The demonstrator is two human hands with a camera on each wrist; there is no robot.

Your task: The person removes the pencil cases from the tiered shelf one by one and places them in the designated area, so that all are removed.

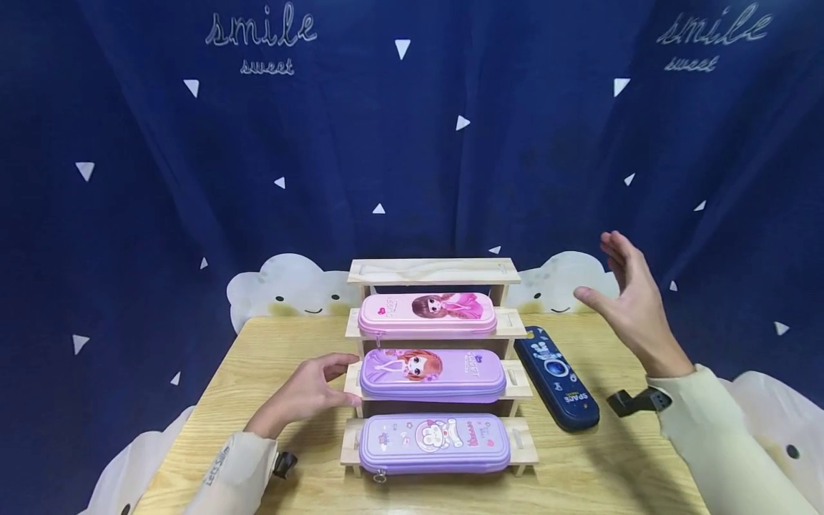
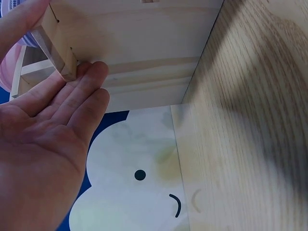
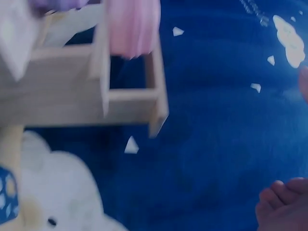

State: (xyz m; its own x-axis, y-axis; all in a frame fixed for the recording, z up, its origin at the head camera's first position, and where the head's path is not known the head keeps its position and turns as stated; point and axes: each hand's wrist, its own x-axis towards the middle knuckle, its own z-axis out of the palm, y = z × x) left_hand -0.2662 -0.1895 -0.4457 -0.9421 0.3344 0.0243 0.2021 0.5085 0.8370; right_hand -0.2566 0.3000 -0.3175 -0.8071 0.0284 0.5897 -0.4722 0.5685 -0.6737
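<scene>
A stepped wooden rack holds three pencil cases, one on each of its lower tiers. A pink case with a doll picture lies highest. Below it are a purple case with a red-haired doll and a lilac case with a cartoon character. My left hand holds the left end of the middle case's tier; in the left wrist view the rack's board sits between thumb and fingers. Raised in the air on the right, my right hand holds nothing, thumb spread from the fingers.
A dark blue space pencil case lies slanted on the wooden table, right beside the rack. The rack's top tier bears no case. Behind the table hangs a navy curtain with white triangles and clouds.
</scene>
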